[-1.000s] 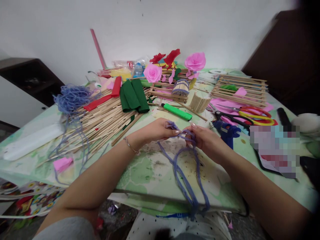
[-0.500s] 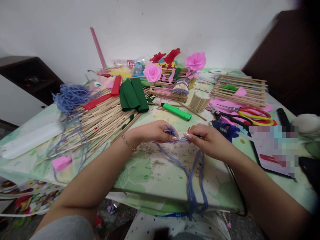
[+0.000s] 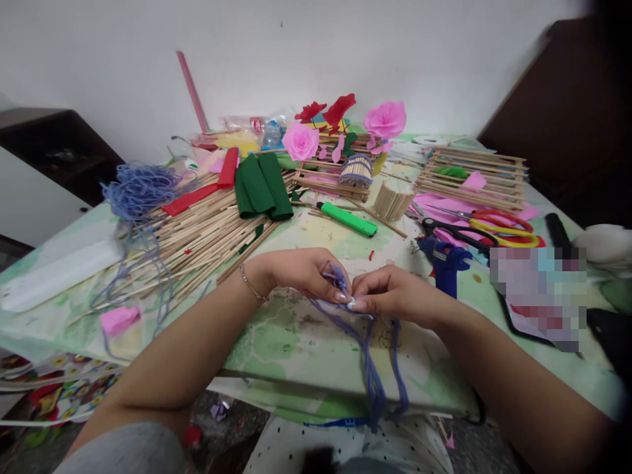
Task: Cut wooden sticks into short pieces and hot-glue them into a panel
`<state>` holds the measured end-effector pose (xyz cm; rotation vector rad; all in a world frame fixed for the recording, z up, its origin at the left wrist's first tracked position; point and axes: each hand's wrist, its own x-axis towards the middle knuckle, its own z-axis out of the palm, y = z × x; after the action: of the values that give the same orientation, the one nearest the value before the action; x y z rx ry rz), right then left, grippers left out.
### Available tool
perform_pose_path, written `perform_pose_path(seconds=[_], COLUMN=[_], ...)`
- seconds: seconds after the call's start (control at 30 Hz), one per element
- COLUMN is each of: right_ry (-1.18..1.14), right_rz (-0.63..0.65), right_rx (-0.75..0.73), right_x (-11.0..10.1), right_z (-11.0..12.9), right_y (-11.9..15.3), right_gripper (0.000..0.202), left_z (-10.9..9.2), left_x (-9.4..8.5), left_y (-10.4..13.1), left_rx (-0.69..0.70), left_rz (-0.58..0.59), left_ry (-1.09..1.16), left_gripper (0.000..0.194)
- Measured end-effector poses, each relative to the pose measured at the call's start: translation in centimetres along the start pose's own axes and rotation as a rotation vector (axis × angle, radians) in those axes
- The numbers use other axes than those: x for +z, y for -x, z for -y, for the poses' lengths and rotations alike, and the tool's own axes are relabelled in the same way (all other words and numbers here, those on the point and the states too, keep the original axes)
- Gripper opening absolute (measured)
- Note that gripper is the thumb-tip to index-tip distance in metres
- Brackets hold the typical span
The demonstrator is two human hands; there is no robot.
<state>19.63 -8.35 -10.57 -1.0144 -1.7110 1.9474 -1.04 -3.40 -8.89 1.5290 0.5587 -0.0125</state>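
Observation:
Both hands meet above the front part of the table, fingertips nearly touching. My left hand (image 3: 313, 276) is closed in a pinch on blue-purple yarn (image 3: 371, 375), with a short tuft of it sticking up over the thumb. Close beside it, my right hand (image 3: 390, 291) pinches the same yarn between thumb and fingers. Several long strands hang from the hands over the table's front edge. Just right of my right hand stands a blue glue gun (image 3: 446, 263). A green box cutter (image 3: 348, 219) lies beyond the hands.
Thin wooden sticks (image 3: 207, 230), green crepe paper (image 3: 261, 187) and a yarn pile (image 3: 141, 189) lie left. Paper flowers (image 3: 301, 141) and a small stick cylinder (image 3: 392, 201) stand behind. Scissors (image 3: 459, 232), a stick rack (image 3: 474, 178) and a blurred-screen phone (image 3: 528, 336) are right.
My right hand has moved left and down, closer to my left hand, which dipped slightly. The hanging strands shifted a little left. More of the glue gun shows now.

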Motion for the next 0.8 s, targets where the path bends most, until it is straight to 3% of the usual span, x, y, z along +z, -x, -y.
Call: perform_pose_path(seconds=[0.13, 0.3, 0.53, 0.67, 0.8], right_ry=[-0.006, 0.011, -0.076, 0.029, 0.328], right_rz=[0.027, 0.074, 0.020, 0.004, -0.134], right_rx=[-0.059, -0.031, -0.064, -0.056, -0.170], right_x=[-0.6, -0.1, 0.1, 0.0, -0.2], right_z=[0.6, 0.7, 0.4, 0.7, 0.6], right_y=[0.5, 0.7, 0.7, 0.7, 0.4], right_gripper=[0.035, 0.040, 0.046, 0.042, 0.040], left_z=[0.1, 0.4, 0.9, 0.5, -0.3], left_x=[-0.3, -0.5, -0.7, -0.9, -1.1], left_y=[0.2, 0.3, 0.2, 0.5, 1.0], left_rx=[0.014, 0.030, 0.051, 0.062, 0.100], left_rz=[0.008, 0.046, 0.037, 0.038, 0.037], left_ry=[0.028, 0.030, 0.036, 0.043, 0.071], left_gripper=[0.027, 0.032, 0.035, 0.030, 0.023])
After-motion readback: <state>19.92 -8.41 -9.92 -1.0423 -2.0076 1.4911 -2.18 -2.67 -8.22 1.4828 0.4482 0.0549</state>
